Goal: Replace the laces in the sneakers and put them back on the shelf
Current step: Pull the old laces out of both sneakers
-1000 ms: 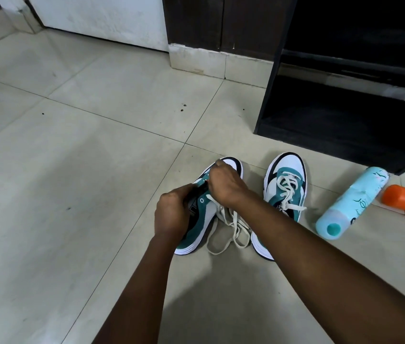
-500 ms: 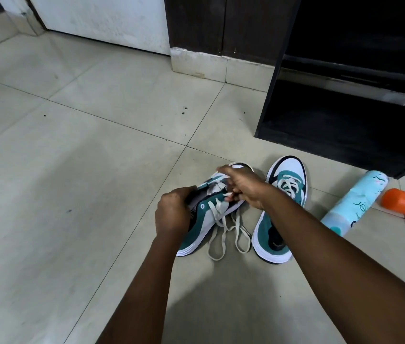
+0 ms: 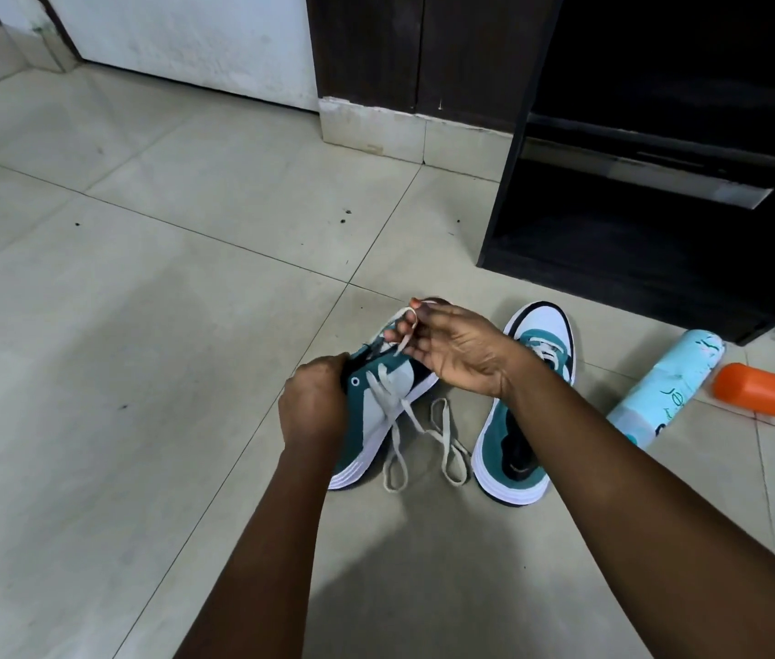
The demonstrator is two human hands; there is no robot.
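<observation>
On beige floor tiles [image 3: 138,349] before a black shelf [image 3: 613,259], left hand [image 3: 314,404] gripping a tilted teal-and-white canvas sneaker [image 3: 378,411], right hand [image 3: 459,349] pinching its cream flat lace [image 3: 402,406], second matching sneaker [image 3: 526,416] just beside.

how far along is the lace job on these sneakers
Early. Done: nothing clearly finished; the right sneaker on the floor is laced. In hand: left hand grips the left sneaker, right hand pinches its lace, ends trailing loose. Left: finish lacing, put both on the shelf.

Cloth sneaker [image 3: 376,411]; flat woven lace [image 3: 404,420]; glossy tile floor [image 3: 138,325].
</observation>
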